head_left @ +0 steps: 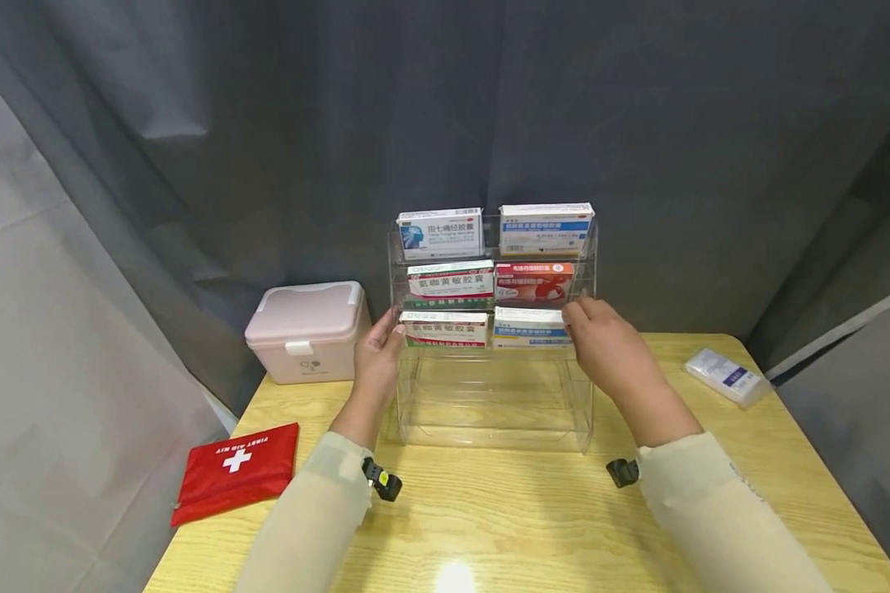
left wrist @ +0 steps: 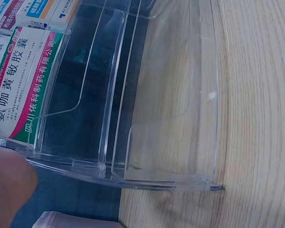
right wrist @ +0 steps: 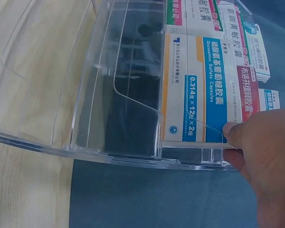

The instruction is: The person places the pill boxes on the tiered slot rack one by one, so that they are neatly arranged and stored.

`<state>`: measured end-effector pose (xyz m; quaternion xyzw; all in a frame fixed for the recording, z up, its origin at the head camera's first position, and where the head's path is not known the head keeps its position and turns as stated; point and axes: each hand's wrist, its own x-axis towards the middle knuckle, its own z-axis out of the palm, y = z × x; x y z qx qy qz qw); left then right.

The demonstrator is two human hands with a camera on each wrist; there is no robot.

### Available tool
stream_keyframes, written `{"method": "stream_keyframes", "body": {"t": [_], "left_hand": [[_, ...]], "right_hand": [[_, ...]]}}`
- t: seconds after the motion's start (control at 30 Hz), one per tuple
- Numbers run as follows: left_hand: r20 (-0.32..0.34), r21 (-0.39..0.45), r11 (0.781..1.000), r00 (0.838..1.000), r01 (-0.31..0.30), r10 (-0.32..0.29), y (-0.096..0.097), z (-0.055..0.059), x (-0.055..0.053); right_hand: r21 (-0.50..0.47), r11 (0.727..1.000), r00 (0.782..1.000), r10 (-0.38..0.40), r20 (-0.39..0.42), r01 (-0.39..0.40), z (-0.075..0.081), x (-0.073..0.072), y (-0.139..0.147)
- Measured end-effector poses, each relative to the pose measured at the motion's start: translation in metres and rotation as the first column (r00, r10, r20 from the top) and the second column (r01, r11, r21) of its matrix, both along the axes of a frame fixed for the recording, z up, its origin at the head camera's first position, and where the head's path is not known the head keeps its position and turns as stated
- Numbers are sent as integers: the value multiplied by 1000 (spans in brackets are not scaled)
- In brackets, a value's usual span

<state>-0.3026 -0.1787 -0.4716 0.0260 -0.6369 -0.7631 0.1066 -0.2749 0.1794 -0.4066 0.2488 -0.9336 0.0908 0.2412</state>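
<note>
A clear acrylic display rack point(head_left: 489, 412) stands on the table, its upper three tiers holding medicine boxes in two columns. My right hand point(head_left: 614, 346) pinches the upper right corner of a white, blue and orange medicine box point(right wrist: 189, 90) in the third tier, right column. The thumb lies on its front face. At the rack's left side, my left hand point(head_left: 378, 354) grips the edge beside a white, green and red medicine box point(left wrist: 23, 80) in the third tier. Only part of the left hand shows in the left wrist view.
A pink lidded box point(head_left: 307, 329) stands left of the rack. Nearer on the left lies a red first aid pouch point(head_left: 237, 471). A clear plastic packet point(head_left: 727, 377) rests at the table's right side. Dark curtain point(head_left: 445, 107) hangs behind the wooden table point(head_left: 504, 527).
</note>
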Motion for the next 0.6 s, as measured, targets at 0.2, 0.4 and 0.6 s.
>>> {"method": "stream_keyframes", "body": {"t": [0.2,0.4,0.6], "left_hand": [[-20,-19,1000,1000,-10,10,2,1,-7],[-27,-118,993,1000,2,-5,-5,2,-4],[-103,-634,770,995,-73,10,-29,-2,2]], "right_hand": [[8,1000,995,9,-99,-8,-2,-2,1],[-47,997,984,48,-173,-57,-11,0,6],[-191,981,998,-49,-26,44,-22,7,19]]}}
